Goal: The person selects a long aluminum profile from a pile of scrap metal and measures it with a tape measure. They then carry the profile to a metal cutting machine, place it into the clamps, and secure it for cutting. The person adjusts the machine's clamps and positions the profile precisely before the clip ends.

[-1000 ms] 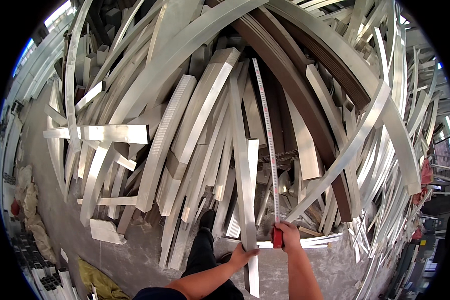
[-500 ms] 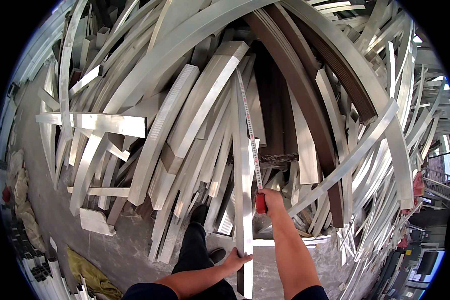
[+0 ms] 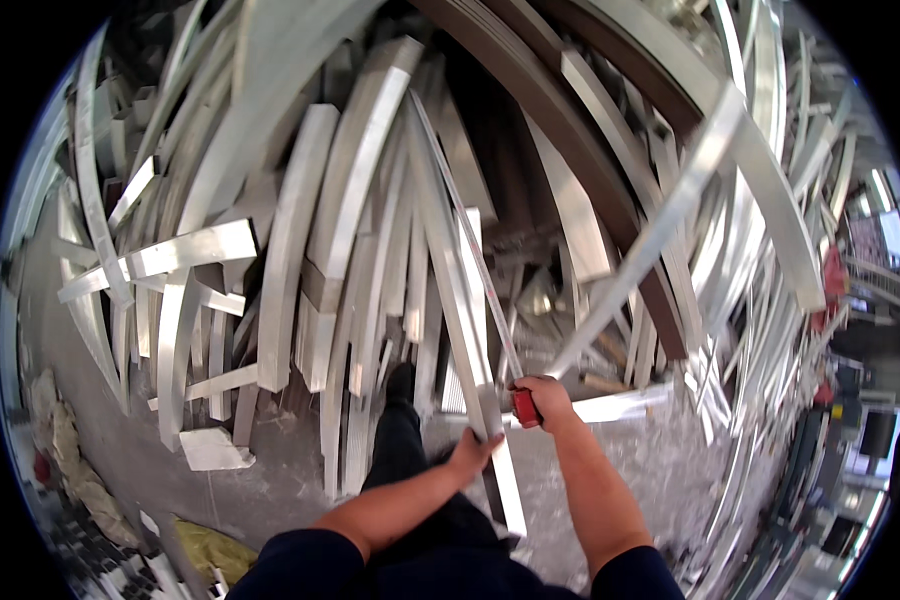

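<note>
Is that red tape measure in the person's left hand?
No, the right hand holds the red tape measure, while the left hand grips a long silver metal bar.

Grey, stained floor (image 3: 285, 475) shows at lower left; bright bluish panes (image 3: 894, 232) glow along the right edge.

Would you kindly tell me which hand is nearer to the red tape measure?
Right. The right hand holds the red tape measure; the left hand is below and left of it in view, holding a metal bar.
</note>
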`<control>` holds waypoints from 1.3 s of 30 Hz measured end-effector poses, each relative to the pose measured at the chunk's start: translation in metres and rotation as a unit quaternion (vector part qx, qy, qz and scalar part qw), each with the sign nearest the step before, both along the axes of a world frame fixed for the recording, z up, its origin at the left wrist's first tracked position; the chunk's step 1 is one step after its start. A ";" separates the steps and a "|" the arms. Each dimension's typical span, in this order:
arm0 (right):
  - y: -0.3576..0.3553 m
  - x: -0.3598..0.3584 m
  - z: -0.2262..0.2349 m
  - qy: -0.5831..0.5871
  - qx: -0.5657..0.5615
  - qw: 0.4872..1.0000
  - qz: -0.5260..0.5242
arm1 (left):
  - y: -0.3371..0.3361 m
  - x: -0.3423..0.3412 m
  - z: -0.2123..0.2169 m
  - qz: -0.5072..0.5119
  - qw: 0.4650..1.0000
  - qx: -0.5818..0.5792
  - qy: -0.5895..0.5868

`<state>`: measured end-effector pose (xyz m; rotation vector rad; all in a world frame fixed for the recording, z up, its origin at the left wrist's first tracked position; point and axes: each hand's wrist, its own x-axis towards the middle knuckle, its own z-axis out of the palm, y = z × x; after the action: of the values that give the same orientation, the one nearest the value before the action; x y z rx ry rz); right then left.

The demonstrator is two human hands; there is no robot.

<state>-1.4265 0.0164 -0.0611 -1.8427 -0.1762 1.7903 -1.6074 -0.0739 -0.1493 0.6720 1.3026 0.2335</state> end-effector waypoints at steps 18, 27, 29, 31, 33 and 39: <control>-0.318 0.004 0.077 -0.110 -0.064 0.983 0.135 | 0.003 0.016 0.035 0.087 0.981 -0.079 -0.152; -0.310 0.003 0.092 -0.113 -0.061 0.982 0.139 | 0.007 0.027 0.043 0.090 0.979 -0.088 -0.160; -0.310 0.003 0.093 -0.113 -0.056 0.983 0.136 | 0.009 0.030 0.049 0.090 0.979 -0.093 -0.157; -0.311 0.004 0.090 -0.105 -0.057 0.985 0.125 | 0.011 0.032 0.055 0.093 0.978 -0.107 -0.154; -0.314 0.006 0.091 -0.109 -0.052 0.983 0.139 | 0.011 0.033 0.061 0.092 0.979 -0.113 -0.139; -0.310 0.039 0.128 -0.175 0.037 0.978 0.110 | 0.002 0.036 0.058 0.116 0.961 -0.121 -0.221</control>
<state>-1.3877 -0.2939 0.0668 -2.1397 -0.5917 1.5567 -1.5717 -0.0716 -0.0908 0.2355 0.9541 0.3835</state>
